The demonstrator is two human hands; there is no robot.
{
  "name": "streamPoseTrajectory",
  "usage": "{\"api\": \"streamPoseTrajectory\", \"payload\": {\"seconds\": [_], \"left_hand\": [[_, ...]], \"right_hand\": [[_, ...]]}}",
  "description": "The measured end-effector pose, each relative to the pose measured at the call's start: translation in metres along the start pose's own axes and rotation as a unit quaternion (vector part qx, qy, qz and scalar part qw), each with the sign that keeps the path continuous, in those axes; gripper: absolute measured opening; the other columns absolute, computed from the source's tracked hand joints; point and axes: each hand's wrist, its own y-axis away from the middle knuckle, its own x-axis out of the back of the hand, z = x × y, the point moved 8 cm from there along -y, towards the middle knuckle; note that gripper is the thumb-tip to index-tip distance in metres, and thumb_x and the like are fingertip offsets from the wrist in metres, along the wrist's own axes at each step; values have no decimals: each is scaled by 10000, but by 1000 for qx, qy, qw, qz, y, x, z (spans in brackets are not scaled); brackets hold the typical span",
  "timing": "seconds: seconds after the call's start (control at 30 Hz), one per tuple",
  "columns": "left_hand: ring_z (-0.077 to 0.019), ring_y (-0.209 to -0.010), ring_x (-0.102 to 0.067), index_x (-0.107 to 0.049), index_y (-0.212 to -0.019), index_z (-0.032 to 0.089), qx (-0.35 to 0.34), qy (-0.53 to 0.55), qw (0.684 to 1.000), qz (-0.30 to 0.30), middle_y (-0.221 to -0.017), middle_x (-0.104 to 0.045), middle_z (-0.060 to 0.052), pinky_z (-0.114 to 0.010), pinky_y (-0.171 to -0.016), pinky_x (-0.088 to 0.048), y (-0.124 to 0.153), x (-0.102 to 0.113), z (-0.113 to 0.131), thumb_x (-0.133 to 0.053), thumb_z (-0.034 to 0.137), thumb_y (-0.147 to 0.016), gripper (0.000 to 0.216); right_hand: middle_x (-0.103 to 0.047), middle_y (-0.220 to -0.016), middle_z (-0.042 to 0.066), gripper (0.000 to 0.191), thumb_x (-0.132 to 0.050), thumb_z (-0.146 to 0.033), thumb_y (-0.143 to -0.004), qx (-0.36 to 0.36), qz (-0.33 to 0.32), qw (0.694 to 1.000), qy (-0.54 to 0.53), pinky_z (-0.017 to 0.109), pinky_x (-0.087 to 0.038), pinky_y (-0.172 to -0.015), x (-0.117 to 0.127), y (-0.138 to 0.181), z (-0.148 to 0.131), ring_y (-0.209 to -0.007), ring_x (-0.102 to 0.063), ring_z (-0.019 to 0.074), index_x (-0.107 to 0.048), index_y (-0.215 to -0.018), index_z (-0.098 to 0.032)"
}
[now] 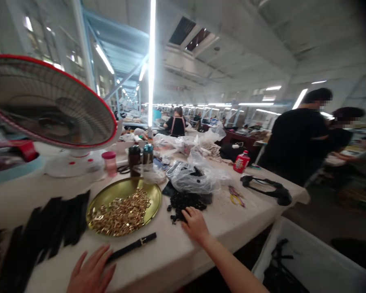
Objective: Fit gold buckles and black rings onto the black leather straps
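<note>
My left hand [92,270] rests flat on the table with its fingers spread, beside one end of a black strap [126,248]. A gold buckle is fitted near the strap's far end. My right hand [195,223] reaches to the near edge of a pile of small black pieces [187,202]. Its fingers are stretched out and touch the pieces; anything under the fingertips is hidden. Between and beyond my hands lies a round golden tray [155,190] heaped with gold metal buckles [122,213].
Black strips [59,219] lie at the left. A fan [53,106], dark bottles [134,160] and a plastic bag [190,177] stand behind. At right are yellow-handled pliers [236,197], a red bottle [241,161], a black strap loop [268,189] and a white bin [311,252]. People stand beyond.
</note>
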Motion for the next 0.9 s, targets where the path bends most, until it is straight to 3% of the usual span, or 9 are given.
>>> {"api": "streamPoseTrajectory", "payload": {"seconds": [0.17, 0.43, 0.53, 0.63, 0.73, 0.9], "left_hand": [[-180, -1066, -503, -555, -1062, 215, 27, 0, 997, -69, -1146, -570, -63, -413, -1022, -181, 5, -1, 0, -426, 346, -828, 298], [-167, -1001, -528, -567, -1023, 239, 97, 46, 985, -135, -1056, -604, -37, -441, -1002, -186, -4, 8, 8, -403, 250, -850, 238], [-159, -909, -552, -580, -999, 239, 112, 50, 981, -151, -961, -625, -20, -428, -991, -203, -7, 8, 10, -449, 240, -830, 214], [-163, -871, -545, -597, -951, 243, 107, 50, 980, -160, -908, -625, -13, -420, -976, -212, -21, 3, 22, -487, 230, -813, 177], [-178, -856, -526, -606, -905, 226, 102, 69, 974, -189, -865, -611, -27, -407, -944, -236, -38, -11, 40, -531, 243, -787, 141], [-227, -878, -495, -595, -783, 164, 162, 122, 953, -225, -830, -572, -72, -374, -824, -311, -49, -30, 47, -562, 234, -746, 85]], "right_hand": [[-485, -1211, 163, 394, -435, -280, -817, 17, 14, 999, -25, 441, -297, -916, -12, 12, 10, -1107, -419, 290, -500, -1180, -144], [-551, -1189, 51, 279, -417, -269, -835, 150, 32, 987, -39, 402, -242, -980, -19, 4, -59, -1145, -428, 221, -596, -1050, -265], [-598, -1117, 53, 259, -422, -269, -830, 145, 27, 988, -40, 416, -234, -988, -21, 2, -53, -1132, -440, 230, -621, -992, -238], [-563, -1158, 83, 293, -414, -266, -828, 132, 46, 990, -27, 421, -254, -977, -23, 8, -39, -1142, -424, 241, -591, -1055, -208], [-484, -1239, 117, 352, -413, -271, -826, 130, 72, 989, -23, 413, -276, -966, -24, 16, -34, -1157, -403, 242, -527, -1146, -177], [-501, -1203, 124, 339, -416, -252, -822, 99, 81, 991, -43, 419, -277, -966, -21, 22, -36, -1156, -394, 246, -523, -1130, -160]]}}
